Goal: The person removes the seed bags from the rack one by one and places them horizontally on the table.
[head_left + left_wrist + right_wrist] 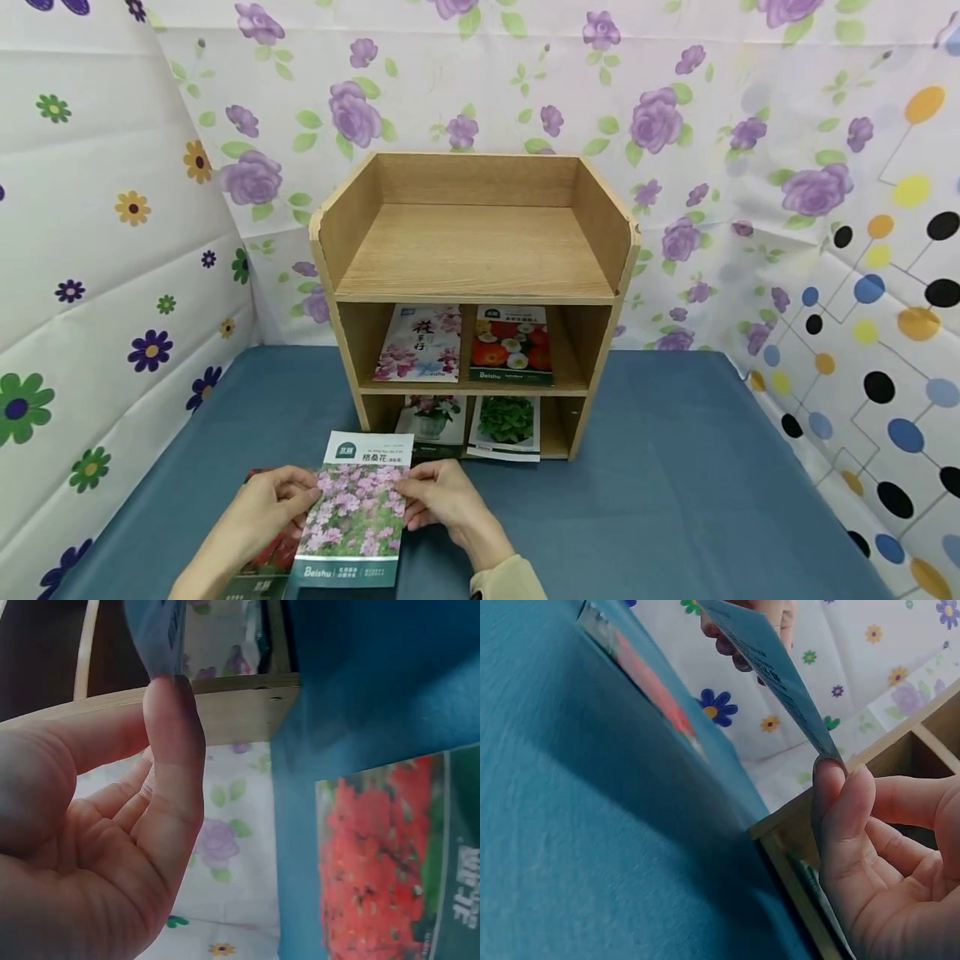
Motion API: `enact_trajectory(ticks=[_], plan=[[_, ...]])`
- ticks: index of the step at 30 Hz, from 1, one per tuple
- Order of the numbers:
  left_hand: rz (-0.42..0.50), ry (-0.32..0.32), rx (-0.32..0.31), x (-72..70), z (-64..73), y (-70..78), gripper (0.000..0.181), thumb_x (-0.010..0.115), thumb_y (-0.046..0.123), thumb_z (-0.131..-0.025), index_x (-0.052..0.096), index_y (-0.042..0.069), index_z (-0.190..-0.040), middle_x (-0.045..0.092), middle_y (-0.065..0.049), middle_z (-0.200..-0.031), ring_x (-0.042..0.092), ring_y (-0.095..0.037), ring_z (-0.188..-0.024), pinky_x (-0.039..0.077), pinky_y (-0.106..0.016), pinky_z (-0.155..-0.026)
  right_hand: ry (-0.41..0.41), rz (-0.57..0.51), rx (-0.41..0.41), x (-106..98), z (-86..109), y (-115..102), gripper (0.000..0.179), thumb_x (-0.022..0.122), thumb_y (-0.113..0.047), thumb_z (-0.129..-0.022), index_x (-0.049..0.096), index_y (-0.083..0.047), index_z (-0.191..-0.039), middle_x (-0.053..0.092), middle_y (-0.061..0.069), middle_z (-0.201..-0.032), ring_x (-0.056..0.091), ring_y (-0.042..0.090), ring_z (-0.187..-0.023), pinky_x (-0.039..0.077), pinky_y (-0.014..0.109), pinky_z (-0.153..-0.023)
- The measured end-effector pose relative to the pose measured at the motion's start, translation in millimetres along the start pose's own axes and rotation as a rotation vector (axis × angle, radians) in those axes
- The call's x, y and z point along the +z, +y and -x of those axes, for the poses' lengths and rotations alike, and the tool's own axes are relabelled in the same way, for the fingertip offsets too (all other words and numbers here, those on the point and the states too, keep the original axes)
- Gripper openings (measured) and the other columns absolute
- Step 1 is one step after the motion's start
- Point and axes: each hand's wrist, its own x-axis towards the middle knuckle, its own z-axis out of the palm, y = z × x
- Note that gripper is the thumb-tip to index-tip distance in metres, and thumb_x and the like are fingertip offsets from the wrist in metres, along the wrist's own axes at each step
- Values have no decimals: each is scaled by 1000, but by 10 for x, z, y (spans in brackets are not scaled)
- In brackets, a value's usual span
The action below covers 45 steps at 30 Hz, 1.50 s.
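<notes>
Head view: pink packet (356, 512) held up before the shelf (480, 250)

It is pinched above the table (660, 500), front toward the head camera. Its white top carries a green badge and 格桑花, with finer print too small to read; the teal band at the foot says "Beishu", followed by small blurred lines. The left hand (262, 508) nips the left edge between thumb and fingertip; the right hand (450, 500) nips the right edge likewise, its wrist angling in from a pale sleeve (513, 579).

At the left, a red packet (379, 862) lies on the table, partly covered by the left hand and the pink packet in the head view. The left wrist view shows white characters on its green band, cut off by the frame.

On the shelf's middle level, the blossom packet (420, 346) bears large characters beginning 花 and "Beishu"; beside it stands the daisy packet (512, 346), its title too small to read. Below, the shelf board hides the top of the vase packet (442, 417); next to it is the leaf packet (506, 421).
</notes>
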Motion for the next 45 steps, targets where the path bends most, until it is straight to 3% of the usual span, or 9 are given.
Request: enact_trajectory(ticks=[14, 22, 32, 45], plan=[[9, -65, -41, 76, -112, -98, 12, 59, 4, -96, 63, -4, -104, 58, -11, -73, 62, -27, -61, 54, -40, -57, 82, 65, 28, -39, -39, 111, 13, 65, -12, -94, 75, -3, -92, 64, 9, -66, 59, 11, -46, 52, 24, -45], [-62, -41, -66, 133, -166, -144, 4, 62, 1, -94, 64, 0, -97, 58, -10, -70, 61, -24, -58, 53, -38, -55, 52, 144, 52, -54, -79, 76, 9, 68, -8, -92, 74, -4, -88, 65, 10, -66, 60, 11, -46, 52, 24, -45], [-150, -69, -158, 159, -183, -158, 4, 64, 2, -93, 64, 0, -97, 59, -10, -71, 62, -22, -57, 52, -36, -55, 56, 264, 59, -5, -112, 78, 8, 69, -5, -91, 72, -5, -84, 66, 13, -65, 57, 10, -42, 52, 27, -43], [-209, -69, -120, 158, -153, -218, 3, 66, 0, -91, 64, 0, -93, 58, -9, -67, 61, -21, -54, 52, -35, -53, 46, 354, 80, 90, -116, 82, 14, 70, -9, -90, 71, -7, -77, 66, 12, -62, 56, 10, -41, 49, 25, -40]])
